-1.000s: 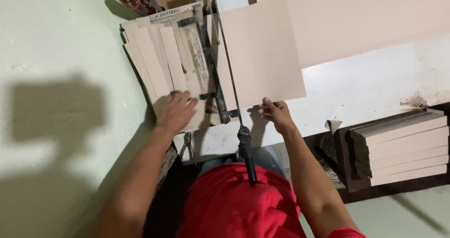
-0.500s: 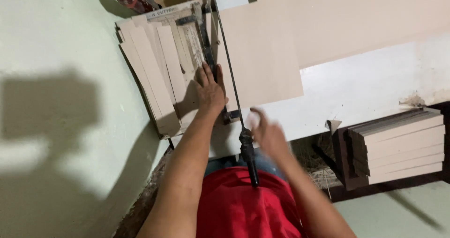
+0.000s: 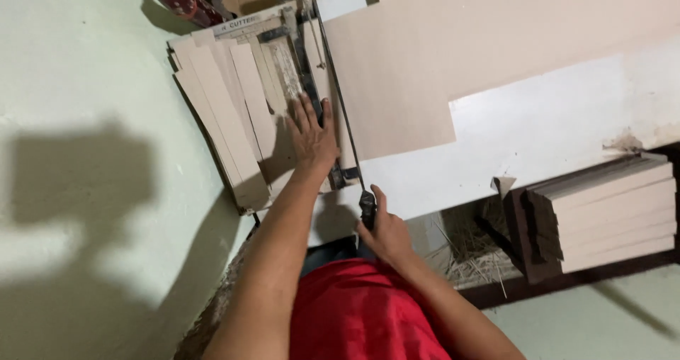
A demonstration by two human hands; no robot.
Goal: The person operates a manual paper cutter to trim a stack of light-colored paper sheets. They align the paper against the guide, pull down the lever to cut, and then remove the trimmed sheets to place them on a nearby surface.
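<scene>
Since a second ago, left hand (image 3: 312, 137) has shifted from strips (image 3: 223, 112) at upper left to press flat, released, on cutter (image 3: 301, 83), while right hand (image 3: 382, 234) now clenches lever (image 3: 367, 207) beside sheet (image 3: 397, 83), seemingly poised to cut.

The person wears a bright red shirt (image 3: 361, 310) with short sleeves, so both forearms are bare down to the wrists. The left hand (image 3: 310, 137) and right hand (image 3: 382, 234) are bare as well: no gloves, rings, watch or bands show.
</scene>
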